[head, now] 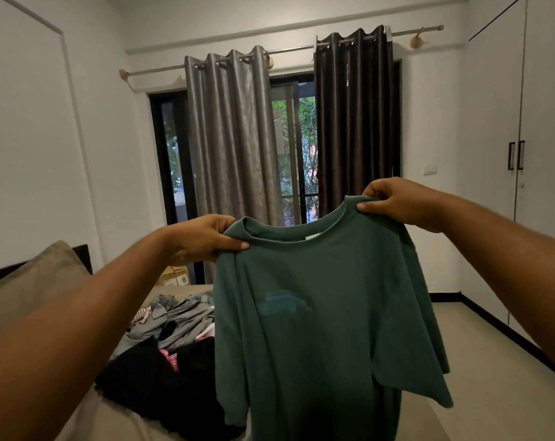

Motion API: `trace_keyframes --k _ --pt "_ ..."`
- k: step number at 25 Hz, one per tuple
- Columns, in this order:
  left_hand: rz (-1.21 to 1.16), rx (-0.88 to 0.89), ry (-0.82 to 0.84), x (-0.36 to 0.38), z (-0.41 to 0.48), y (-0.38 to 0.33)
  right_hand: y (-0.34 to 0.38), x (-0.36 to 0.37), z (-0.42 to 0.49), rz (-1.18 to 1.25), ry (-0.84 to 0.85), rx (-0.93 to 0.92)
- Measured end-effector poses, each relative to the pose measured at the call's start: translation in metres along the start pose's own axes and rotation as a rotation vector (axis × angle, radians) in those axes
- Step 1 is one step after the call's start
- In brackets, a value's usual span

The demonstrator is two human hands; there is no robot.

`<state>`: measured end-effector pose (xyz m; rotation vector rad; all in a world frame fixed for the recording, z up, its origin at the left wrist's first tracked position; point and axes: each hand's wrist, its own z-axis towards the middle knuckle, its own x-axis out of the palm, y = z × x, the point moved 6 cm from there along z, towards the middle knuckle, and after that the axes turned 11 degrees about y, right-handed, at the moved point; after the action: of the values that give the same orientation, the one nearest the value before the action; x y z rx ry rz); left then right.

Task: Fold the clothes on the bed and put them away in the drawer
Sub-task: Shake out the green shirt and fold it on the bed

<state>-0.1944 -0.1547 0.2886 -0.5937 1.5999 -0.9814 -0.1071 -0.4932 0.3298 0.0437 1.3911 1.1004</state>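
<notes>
**Green T-shirt up in the air, pinched at both shoulders**

From the head camera: the green T-shirt (317,313) hangs full length in front of the person, above the near right part of the bed (88,421). The left hand (203,238) pinches the fabric just left of the collar, thumb in front and fingers curled behind. The right hand (397,202) grips the other side of the collar the same way and sits higher, so the neckline slopes up to the right. Both arms are stretched out and well apart.

The shirt's left sleeve hangs close to the body of the shirt, while the right sleeve flares out to a loose edge on the right. The hem runs off the bottom of the picture, so I cannot tell whether it touches the bed.

Left of the shirt and partly behind it, a pile of clothes (174,338) lies on the bed: black pieces near, grey ones farther, with bits of pink between. A pillow (37,281) leans at the far left against the headboard.

On the right, open floor (492,361) runs from the bed's edge to the wardrobe (540,122), whose doors are closed. Straight ahead at the far wall hang a grey curtain (234,138) and a dark curtain (355,122), with a glass door (293,148) between them. A cardboard box (174,275) sits past the far end of the bed.
</notes>
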Motion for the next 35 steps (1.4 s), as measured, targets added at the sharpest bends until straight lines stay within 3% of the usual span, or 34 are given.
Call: trace_keyframes --k 12,14,18,21,25,28,31,35 --pt "-0.184 0.234 -0.187 -0.016 -0.011 -0.009 -0.002 -0.004 -0.01 0.11 -0.016 -0.072" --pt "-0.083 0.236 -0.228 -0.019 -0.013 -0.014 -0.003 -0.005 -0.01 0.068 -0.052 -0.069" --pt "0.457 0.166 -0.329 -0.024 -0.014 -0.03 0.003 -0.008 -0.008 -0.073 -0.195 -0.087" --pt "0.399 0.205 -0.422 -0.031 -0.017 -0.039 0.011 -0.008 -0.009 -0.122 -0.213 -0.121" --pt "0.344 0.163 -0.387 -0.036 -0.023 -0.033 0.005 -0.009 -0.016 -0.011 0.032 -0.011" --pt "0.316 0.082 -0.277 -0.041 -0.029 -0.023 -0.007 -0.006 -0.021 -0.077 0.206 0.128" --pt "0.328 -0.074 -0.135 -0.041 -0.034 -0.006 -0.012 -0.013 -0.02 -0.258 0.092 0.133" --pt "0.33 -0.079 -0.206 -0.043 -0.031 0.01 -0.018 -0.013 -0.019 -0.356 -0.077 0.13"
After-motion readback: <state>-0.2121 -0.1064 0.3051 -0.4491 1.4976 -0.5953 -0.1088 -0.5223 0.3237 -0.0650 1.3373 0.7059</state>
